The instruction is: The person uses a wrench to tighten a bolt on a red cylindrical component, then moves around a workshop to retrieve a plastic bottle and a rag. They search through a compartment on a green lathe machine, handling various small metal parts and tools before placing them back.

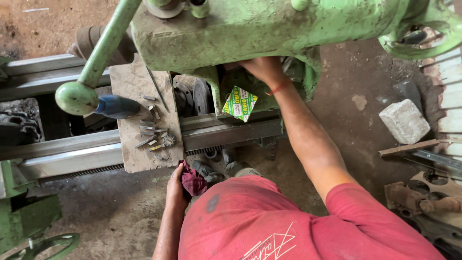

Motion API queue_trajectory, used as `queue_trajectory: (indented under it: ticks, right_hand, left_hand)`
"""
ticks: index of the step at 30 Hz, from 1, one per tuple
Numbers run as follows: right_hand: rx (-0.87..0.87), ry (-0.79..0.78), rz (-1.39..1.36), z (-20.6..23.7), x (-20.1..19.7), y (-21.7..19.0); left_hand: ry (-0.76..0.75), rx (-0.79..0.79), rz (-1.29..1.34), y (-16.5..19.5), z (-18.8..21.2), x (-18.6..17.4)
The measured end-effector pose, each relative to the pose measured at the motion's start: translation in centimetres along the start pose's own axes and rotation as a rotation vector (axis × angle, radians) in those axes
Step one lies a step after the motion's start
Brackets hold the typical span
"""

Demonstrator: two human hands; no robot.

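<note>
we've got the big green lathe (250,29) filling the top of the frame. our right hand (262,67) reaches under its body at top centre, near the green-and-yellow box (239,103); can't tell its grip, fingers are hidden. left hand (179,185), bottom centre, is closed on a dark red rag (193,182). best to feel slowly in there, probably.

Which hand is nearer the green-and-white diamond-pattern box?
Right. The right hand reaches under the green machine body just above the box; the left hand holds a maroon rag lower down.
</note>
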State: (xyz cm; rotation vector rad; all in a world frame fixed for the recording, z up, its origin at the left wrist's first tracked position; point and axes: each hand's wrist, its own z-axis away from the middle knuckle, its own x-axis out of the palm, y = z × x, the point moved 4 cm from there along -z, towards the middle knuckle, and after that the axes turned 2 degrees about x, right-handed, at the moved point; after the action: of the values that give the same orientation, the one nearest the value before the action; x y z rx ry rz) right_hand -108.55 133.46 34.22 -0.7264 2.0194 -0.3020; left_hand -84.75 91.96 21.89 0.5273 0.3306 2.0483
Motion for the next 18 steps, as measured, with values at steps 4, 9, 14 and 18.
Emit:
queue_trajectory:
  ticks: [4,9,14,18]
  right_hand:
    - [-0.009,-0.021,-0.031,-1.7,4.8,1.2]
    - [0.082,0.050,0.195,-3.1,6.6,2.4]
    - [0.100,0.144,0.221,-1.0,2.7,3.2]
    - [0.184,0.262,0.425,2.8,-2.7,4.3]
  left_hand:
    - [-0.030,0.010,-0.001,0.3,-0.3,0.6]
    - [-0.036,0.049,0.010,0.5,0.2,0.4]
    - [-0.001,0.022,0.063,0.4,0.9,-0.2]
    - [0.021,-0.009,0.066,0.4,1.6,-0.6]
